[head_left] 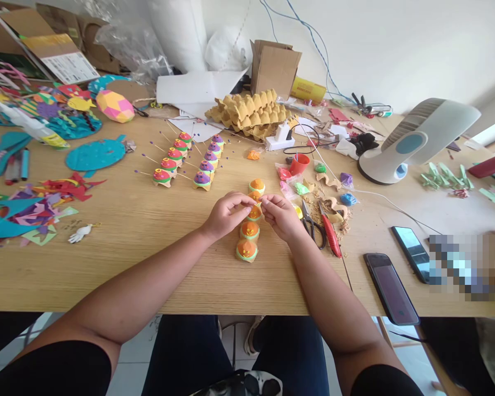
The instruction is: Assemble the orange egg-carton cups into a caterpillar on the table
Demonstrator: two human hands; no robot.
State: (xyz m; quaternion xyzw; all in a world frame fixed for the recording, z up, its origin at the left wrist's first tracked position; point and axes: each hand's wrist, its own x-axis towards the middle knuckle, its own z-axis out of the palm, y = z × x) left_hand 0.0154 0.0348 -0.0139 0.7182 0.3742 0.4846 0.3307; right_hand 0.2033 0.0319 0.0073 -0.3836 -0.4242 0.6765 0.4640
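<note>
Black sleeves (58, 366), short and plain, end near the elbows in curved hems; the forearms (148, 287), left hand (230, 215) and right hand (281, 217) are bare. Trousers (185, 355), dark navy, below the near edge of the table (119, 300). Printed cloth (251, 384) at the lap, black, white and grey. Shoe (253, 336), pale, partly hidden.

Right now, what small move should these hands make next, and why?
Perhaps lower the right hand to the orange-topped row: it looks pinched just above, beside the left hand, and the nearest dome is already marked in yellow. I can't tell what, if anything, is pinched.
</note>
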